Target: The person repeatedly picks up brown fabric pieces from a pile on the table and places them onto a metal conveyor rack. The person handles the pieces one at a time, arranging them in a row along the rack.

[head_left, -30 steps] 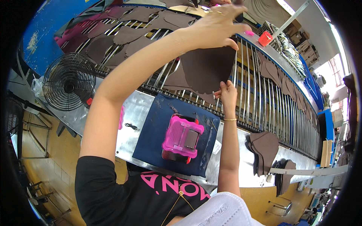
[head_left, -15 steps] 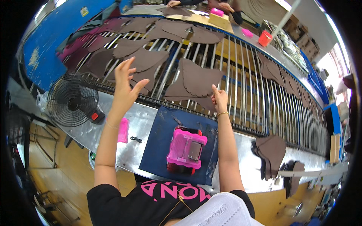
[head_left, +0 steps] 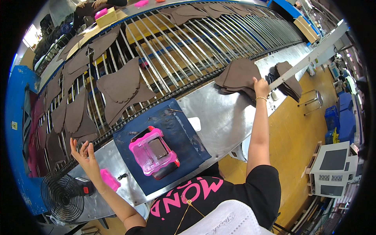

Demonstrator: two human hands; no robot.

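My right hand [head_left: 261, 87] is at the right edge of a stack of dark brown cut sheet pieces [head_left: 239, 74] on the metal table. Its thumb points up and its fingers look curled; whether they pinch a piece is hidden. Held out at the left, my left hand [head_left: 87, 158] is empty, fingers apart, near the edge of the rod conveyor [head_left: 156, 58]. Overlapping brown pieces [head_left: 121, 86] lie on the rods ahead of me. Close to my body, a pink plastic case with a clear window [head_left: 152, 150] rests on a dark blue mat [head_left: 188, 145].
Left on the table are a black fan [head_left: 64, 196], a pink tray [head_left: 109, 180] and a small black cable [head_left: 122, 176]. A second brown stack [head_left: 288, 78] sits right of my right hand, under a pale bar [head_left: 309, 55]. Another person's hands [head_left: 98, 3] show across the conveyor.
My view has swung to the right. My right hand has gone from the conveyor's pieces to the stack on the table. My left hand has come back from over the conveyor, still open.
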